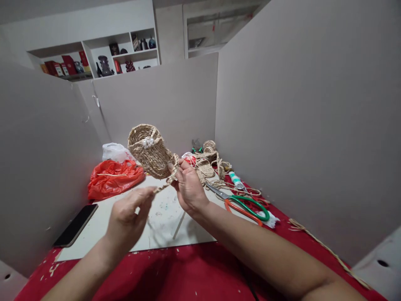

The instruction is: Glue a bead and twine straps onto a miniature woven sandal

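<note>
A small woven straw slipper (153, 156), with white pearl-like beads on its strap, is held up above the board. My right hand (191, 188) grips its near end, thumb on top and fingers partly hidden behind it. From that end a braided straw cord (171, 177) curves down to the left. My left hand (130, 211) is closed in a pinch on the loose end of this cord, a little below and left of the slipper. The slipper is tilted, with its beaded end pointing away from me.
Large scissors (238, 202) with green and orange handles lie right of the white board (103, 228), near straw cord pieces (206, 167) and a spool (236, 180). A red plastic bag (114, 177) and a phone (76, 225) lie left. Grey partitions (282, 104) enclose the red-covered table (166, 276).
</note>
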### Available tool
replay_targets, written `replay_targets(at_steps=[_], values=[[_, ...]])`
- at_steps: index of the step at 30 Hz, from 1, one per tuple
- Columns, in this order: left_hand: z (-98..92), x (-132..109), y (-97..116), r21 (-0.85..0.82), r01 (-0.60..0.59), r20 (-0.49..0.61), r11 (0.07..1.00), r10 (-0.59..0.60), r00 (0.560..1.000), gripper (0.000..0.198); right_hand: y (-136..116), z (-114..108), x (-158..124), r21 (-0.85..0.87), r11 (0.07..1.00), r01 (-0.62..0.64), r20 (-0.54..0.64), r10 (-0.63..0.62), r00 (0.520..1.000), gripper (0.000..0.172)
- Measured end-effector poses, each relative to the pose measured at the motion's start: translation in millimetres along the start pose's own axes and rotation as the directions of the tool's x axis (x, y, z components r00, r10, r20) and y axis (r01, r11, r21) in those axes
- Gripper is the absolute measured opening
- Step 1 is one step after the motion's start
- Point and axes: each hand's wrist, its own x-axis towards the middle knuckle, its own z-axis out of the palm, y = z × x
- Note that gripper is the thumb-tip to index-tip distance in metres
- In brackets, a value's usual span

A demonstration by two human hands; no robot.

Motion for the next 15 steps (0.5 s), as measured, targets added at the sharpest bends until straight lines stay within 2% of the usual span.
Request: replay_targets(at_steps=[2, 5, 10, 15], values=[[-10.6, 10.5, -9.8, 0.199, -0.097, -0.054, 0.975, 0.109, 0.993, 0.029, -1.4, -1.0, -1.9, 0.013, 0.999, -0.043, -0.012, 0.044, 0.999, 0.031], [-14.9, 20.4, -17.8, 0.349, -0.129, -0.128, 0.928, 0.184, 0.975, 0.029, -4.0, 0.6, -5.7, 0.046, 0.995, -0.090, -0.015, 0.091, 0.996, 0.030], [0.3, 22.1, -25.3, 0.424, -0.157, -0.204, 0.892, 0.263, 0.943, 0.030, -6.7, 5.3, -11.9, 0.113, 0.986, -0.125, 0.022, 0.123, 0.992, 0.029], [11.3, 25.4, -29.0, 0.418, -0.159, -0.249, 0.895, 0.281, 0.927, 0.025, -8.7, 4.9, -14.6, 0.165, 0.974, -0.152, 0.026, 0.150, 0.988, 0.027]])
